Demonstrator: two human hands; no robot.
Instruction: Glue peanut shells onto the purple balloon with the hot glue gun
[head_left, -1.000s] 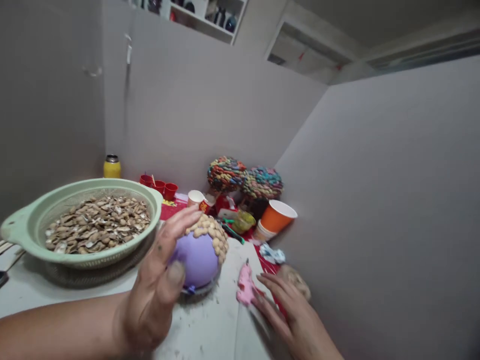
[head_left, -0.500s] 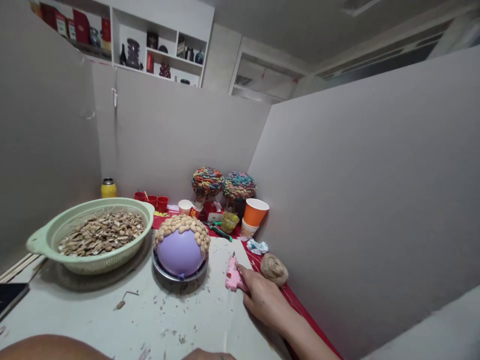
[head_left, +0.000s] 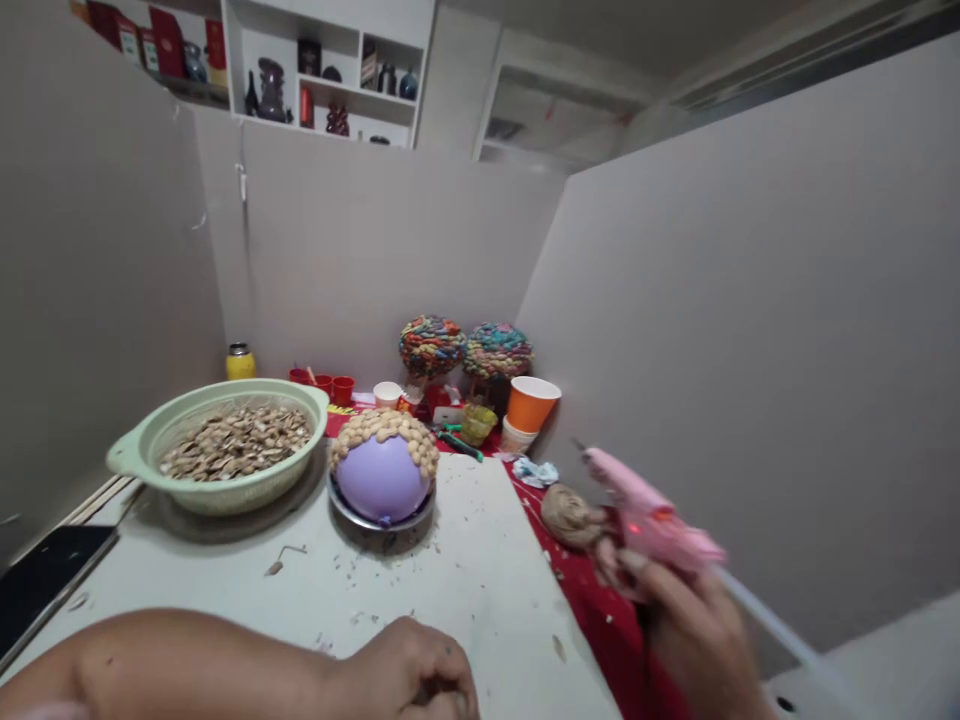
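**Hot glue gun in right hand; balloon part covered, in metal bowl**

Right hand, lower right of frame: wrapped around the pink hot glue gun, raised in front of the red cloth. Nozzle points to the upper left; a red light shows on the gun's body. A translucent glue stick runs from its rear toward the lower right corner.

Left hand, bottom centre: fingers curled inward over the white tabletop; cannot tell whether anything is in them.

Purple balloon, centre-left: seated in a shallow metal bowl, knot toward the viewer. Pale shells (peanut, by the look of them) cover its top and right side; the front is bare purple.

Left of the bowl: green colander holding a heap of loose brown shells. Small debris is scattered around and below the bowl. A dark flat object lies at the lower left edge.

Right of the tabletop, on the red cloth: twine ball, just beside the gun in view. Farther back, near frame centre: orange cup, green-handled tool, two multicoloured round pieces side by side.
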